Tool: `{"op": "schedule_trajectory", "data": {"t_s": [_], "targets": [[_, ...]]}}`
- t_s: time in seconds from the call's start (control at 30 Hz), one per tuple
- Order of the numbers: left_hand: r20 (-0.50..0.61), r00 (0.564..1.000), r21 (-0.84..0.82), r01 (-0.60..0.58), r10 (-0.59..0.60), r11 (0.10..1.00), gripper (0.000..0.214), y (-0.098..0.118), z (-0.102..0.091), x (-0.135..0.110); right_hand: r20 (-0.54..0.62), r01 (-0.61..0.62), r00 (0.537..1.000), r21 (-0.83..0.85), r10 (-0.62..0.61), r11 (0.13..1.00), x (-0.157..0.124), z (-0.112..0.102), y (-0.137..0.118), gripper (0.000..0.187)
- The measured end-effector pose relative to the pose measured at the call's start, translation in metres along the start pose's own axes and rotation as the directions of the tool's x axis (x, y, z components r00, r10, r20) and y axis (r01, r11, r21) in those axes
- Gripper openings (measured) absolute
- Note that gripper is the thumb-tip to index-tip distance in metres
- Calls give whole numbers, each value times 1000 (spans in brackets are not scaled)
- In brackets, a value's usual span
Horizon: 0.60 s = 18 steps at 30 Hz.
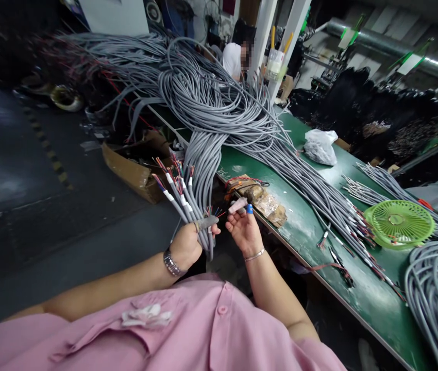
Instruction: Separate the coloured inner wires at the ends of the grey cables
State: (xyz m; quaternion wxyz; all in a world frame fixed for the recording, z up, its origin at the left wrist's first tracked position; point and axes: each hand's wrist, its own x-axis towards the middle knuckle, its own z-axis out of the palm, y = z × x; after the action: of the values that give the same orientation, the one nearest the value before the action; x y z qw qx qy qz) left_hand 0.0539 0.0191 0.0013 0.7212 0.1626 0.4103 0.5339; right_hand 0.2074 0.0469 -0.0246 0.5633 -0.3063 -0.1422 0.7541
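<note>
My left hand (188,244) is closed around a bunch of grey cables (183,202). Their stripped ends fan upward, showing coloured wires and white wraps below them. A greyish cover wraps the left thumb, and a few thin bare-ended wires (216,212) stick out beside its tip. Just to the right, my right hand (247,234) is palm up with fingers apart and slightly curled, near those wires. It has a blue cover (249,208) on one digit and a pale pinkish wrap (238,205) on another. Nothing held shows in it.
A green table (300,206) carries a large heap of grey cables (211,98), a taped cardboard piece (269,203), a plastic bag (320,147) and a green fan (399,224). A cardboard box (137,172) sits at left. Another person (232,59) is behind the heap.
</note>
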Motion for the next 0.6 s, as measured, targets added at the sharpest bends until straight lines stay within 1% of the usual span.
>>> {"op": "schedule_trajectory", "data": {"t_s": [0.07, 0.17, 0.3, 0.43, 0.6], "targets": [[-3, 1000, 6, -2, 2, 1000, 10, 0, -2, -1, 26, -20, 999, -37, 21, 999, -4, -3, 4, 30], [8, 999, 18, -39, 39, 999, 8, -2, -3, -3, 91, -24, 995, -133, 36, 991, -14, -2, 9, 28], [59, 993, 59, -108, 105, 992, 11, -9, -5, -4, 153, 74, 988, -298, -29, 952, -27, 8, 14, 27], [129, 975, 82, -191, 180, 978, 11, -21, -13, -4, 179, 155, 980, -395, -90, 905, -36, 16, 16, 30], [186, 962, 106, -223, 201, 969, 8, -32, -23, -3, 163, 222, 973, -478, -162, 850, -45, 14, 18, 18]]}}
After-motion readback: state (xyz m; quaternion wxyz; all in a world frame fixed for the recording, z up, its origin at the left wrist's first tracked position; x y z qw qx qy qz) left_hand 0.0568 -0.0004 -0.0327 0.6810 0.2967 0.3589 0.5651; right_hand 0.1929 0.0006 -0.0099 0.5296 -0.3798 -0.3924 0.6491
